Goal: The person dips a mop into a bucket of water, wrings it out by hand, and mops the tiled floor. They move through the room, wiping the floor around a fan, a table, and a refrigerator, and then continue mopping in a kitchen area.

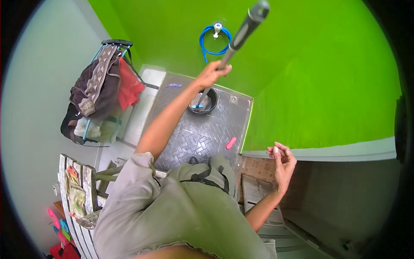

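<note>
My left hand (211, 74) is closed around the grey pole of a mop (245, 33), below its dark grip. The pole slants down into a round black bucket (212, 101) on the dark tiled floor. At the pole's lower end a blue piece and a pale mop head show inside the bucket, partly hidden by my forearm. My right hand (283, 166) is raised on the right, away from the mop. Its fingers are loosely bent with nothing seen in them.
A blue hose (201, 41) hangs coiled at a white tap (217, 28) on the green wall. A pink object (231, 143) and a purple packet (174, 85) lie on the floor. Left stand a rack with dark cloth (97, 84) and red cloth (130, 84), and a slatted wooden chair (89, 185).
</note>
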Demonstrator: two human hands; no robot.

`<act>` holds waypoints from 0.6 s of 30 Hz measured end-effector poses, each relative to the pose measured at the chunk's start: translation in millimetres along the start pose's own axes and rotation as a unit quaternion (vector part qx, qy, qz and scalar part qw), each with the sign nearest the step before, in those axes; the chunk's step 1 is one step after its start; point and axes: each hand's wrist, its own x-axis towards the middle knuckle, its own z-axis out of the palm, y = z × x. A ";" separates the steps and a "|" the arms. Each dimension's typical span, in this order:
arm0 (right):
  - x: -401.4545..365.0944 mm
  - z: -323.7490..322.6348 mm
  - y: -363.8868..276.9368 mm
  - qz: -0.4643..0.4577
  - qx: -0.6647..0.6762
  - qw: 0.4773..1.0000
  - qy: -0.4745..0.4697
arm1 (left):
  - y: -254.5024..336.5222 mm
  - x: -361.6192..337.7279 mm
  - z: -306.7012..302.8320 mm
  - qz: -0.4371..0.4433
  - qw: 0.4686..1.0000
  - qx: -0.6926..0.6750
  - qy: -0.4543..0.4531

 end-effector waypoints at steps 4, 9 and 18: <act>36.3 62.0 -13.9 -0.080 0.004 0.996 0.048 | -43.6 -32.9 25.0 -0.072 0.997 -0.002 -0.019; 101.1 121.3 -31.9 -0.173 -0.022 0.984 0.017 | -134.9 -82.2 70.3 0.075 0.991 0.111 -0.028; 227.3 170.5 -11.1 -0.138 0.146 0.961 -0.192 | -196.0 -16.8 69.7 -0.052 0.992 0.113 0.021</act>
